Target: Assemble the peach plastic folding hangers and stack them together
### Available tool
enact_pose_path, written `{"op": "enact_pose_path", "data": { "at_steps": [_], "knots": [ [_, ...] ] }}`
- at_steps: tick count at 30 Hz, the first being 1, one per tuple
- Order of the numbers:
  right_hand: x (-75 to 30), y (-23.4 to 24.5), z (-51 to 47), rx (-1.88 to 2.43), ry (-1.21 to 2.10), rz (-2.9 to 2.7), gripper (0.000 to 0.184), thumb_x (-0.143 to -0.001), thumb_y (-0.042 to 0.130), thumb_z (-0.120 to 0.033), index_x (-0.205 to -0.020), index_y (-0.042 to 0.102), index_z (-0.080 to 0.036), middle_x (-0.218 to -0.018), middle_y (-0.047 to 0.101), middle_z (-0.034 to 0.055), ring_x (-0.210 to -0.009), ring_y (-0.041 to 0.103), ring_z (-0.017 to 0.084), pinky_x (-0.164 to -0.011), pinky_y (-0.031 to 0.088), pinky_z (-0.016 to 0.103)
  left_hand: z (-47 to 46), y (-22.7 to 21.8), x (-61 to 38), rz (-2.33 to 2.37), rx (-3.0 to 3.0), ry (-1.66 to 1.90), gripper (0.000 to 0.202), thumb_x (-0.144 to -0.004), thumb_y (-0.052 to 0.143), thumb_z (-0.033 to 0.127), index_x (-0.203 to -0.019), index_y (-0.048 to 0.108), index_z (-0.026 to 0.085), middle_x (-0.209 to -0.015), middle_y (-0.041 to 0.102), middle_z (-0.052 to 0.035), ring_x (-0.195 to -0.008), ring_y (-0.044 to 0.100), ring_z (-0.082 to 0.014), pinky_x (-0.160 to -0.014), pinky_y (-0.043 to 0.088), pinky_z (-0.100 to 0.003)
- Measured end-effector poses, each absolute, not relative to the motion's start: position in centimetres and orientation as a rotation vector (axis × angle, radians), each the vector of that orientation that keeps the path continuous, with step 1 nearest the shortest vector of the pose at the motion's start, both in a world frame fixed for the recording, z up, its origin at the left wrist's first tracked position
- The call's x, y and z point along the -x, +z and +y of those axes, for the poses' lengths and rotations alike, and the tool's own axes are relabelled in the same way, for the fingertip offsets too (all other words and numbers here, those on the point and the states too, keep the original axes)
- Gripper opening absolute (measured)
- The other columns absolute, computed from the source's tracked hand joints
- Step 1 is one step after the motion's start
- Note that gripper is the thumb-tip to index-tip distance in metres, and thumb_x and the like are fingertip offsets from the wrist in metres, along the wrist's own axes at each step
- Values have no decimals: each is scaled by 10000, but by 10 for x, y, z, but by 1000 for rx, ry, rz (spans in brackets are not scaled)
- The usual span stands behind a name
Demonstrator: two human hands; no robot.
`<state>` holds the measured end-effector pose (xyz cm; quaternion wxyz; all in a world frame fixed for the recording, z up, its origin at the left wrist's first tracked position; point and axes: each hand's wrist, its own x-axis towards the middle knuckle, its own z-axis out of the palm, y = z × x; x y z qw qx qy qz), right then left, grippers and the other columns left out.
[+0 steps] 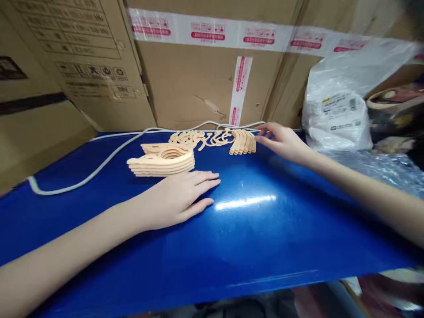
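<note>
My left hand point(180, 196) lies palm down on the blue tabletop, fingers stretched out and holding nothing. Just behind it is a stack of beige, flat, curved plastic pieces point(162, 165), each with a rounded opening. At the back of the table, my right hand point(280, 139) reaches in from the right with thumb and fingers apart. Its fingertips are at the right end of a row of short curved beige pieces point(243, 142); whether they touch cannot be made out. Left of that row lie loose beige hook-shaped pieces point(218, 138) and a small jumbled heap of similar hooks point(187, 138).
Cardboard boxes point(198, 84) wall off the back and left. A pale cable point(111, 159) loops across the left side and along the back. Clear plastic packaging with a labelled bundle point(341, 117) stands at the right. The blue table's point(232, 274) front edge shows below.
</note>
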<state>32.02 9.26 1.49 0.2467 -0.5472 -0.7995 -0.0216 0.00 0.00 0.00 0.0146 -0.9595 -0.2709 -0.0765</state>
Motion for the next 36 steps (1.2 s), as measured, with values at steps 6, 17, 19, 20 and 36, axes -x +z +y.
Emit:
{"op": "enact_pose_path", "data": {
  "at_steps": [6, 17, 19, 20, 36],
  "knots": [
    [-312, 25, 141, 2038, 191, -2061, 599, -870, 479, -640, -1199, 563, -146, -821, 712, 102, -650, 659, 228, -615, 500, 348, 2, 2, -5, -853, 2987, -252, 453, -1020, 364, 368, -1390, 502, 147, -1451, 502, -111, -1305, 506, -254, -1101, 404, -414],
    [-295, 28, 157, 2104, 297, -2073, 642, -838, 593, -535, -1319, 491, -123, -804, 724, 104, -537, 652, 201, -506, 524, 323, -2, 2, -8, -862, 2986, -260, 450, -1019, 367, 359, -1389, 502, 142, -1443, 510, -114, -1294, 515, -260, -1083, 420, -429],
    [-294, 29, 156, 2110, 291, -2077, 645, -828, 608, -525, -1309, 508, -108, -763, 719, 107, -521, 647, 211, -506, 526, 334, -2, 2, -7, -858, 2984, -252, 453, -1020, 362, 360, -1389, 503, 138, -1446, 507, -113, -1298, 511, -259, -1084, 419, -430],
    [-294, 28, 155, 2107, 295, -2082, 634, -820, 622, -506, -1299, 520, -102, -760, 719, 111, -521, 647, 214, -501, 526, 334, -2, 2, -7, -856, 2982, -250, 454, -1020, 360, 360, -1389, 502, 137, -1447, 506, -113, -1298, 510, -259, -1085, 418, -431],
    [-279, 52, 60, 1469, -99, -2502, 230, -852, 537, -350, -904, 672, -172, -741, 697, 47, -626, 613, 172, -568, 372, 278, -5, 22, -30, -867, 2706, -453, 481, -993, 427, 350, -1376, 466, 62, -1371, 538, -178, -1207, 541, -306, -988, 451, -442]
  ]
}}
